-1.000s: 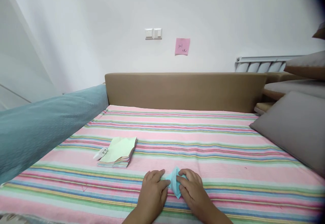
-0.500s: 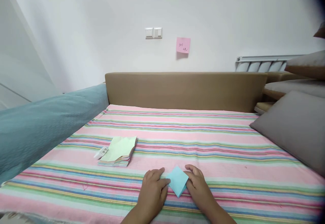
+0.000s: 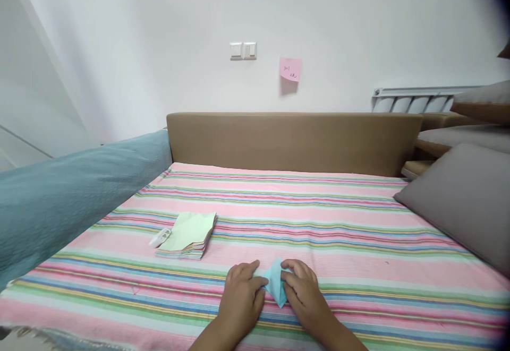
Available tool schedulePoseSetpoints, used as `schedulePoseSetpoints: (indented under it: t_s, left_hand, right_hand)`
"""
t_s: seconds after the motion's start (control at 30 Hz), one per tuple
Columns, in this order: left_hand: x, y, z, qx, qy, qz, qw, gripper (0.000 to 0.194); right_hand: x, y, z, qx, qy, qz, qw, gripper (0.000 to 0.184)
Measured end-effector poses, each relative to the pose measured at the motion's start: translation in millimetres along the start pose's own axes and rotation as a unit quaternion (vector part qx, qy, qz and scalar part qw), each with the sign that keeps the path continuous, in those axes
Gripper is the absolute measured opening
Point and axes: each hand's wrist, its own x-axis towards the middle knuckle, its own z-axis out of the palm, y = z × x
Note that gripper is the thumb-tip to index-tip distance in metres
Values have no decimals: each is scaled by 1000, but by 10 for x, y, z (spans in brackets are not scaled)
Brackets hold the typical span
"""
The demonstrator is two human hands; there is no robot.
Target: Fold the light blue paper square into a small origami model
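A small folded sheet of light blue origami paper [image 3: 275,283] lies on the striped bedspread [image 3: 342,266], between my hands. At its left corner my left hand [image 3: 242,291] holds it down, with the thumb on the paper and the index finger stretched out above. My right hand [image 3: 302,290] has its fingers curled on the right side, where that flap is lifted and turned in toward the middle. Its fingertips cover part of the paper's right edge.
A stack of coloured paper [image 3: 189,233] lies to the left, with a small white object [image 3: 160,237] against its side. A brown bed board [image 3: 295,141] stands at the back. Grey cushions [image 3: 466,197] are piled at right; a blue-green padded side [image 3: 87,191] runs along the left.
My right hand has moved left and inward, bringing the paper's right corner with it, so the flat diamond now looks narrower. My left hand keeps its place.
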Motion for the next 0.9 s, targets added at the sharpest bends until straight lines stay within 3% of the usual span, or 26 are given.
schedulePoseSetpoints:
  t_s: [0.3, 0.5, 0.9]
  left_hand:
    - [28, 43, -38, -32, -14, -46, 998, 26]
    - [44, 40, -19, -29, -18, -66, 997, 27]
    - [41, 2, 55, -31, 11, -64, 997, 20]
  right_hand:
    - [-9, -61, -92, 24, -71, -10, 997, 31]
    - [-20, -92, -113, 23, -76, -8, 997, 48]
    - [36, -156, -99, -2, -64, 7, 998, 33]
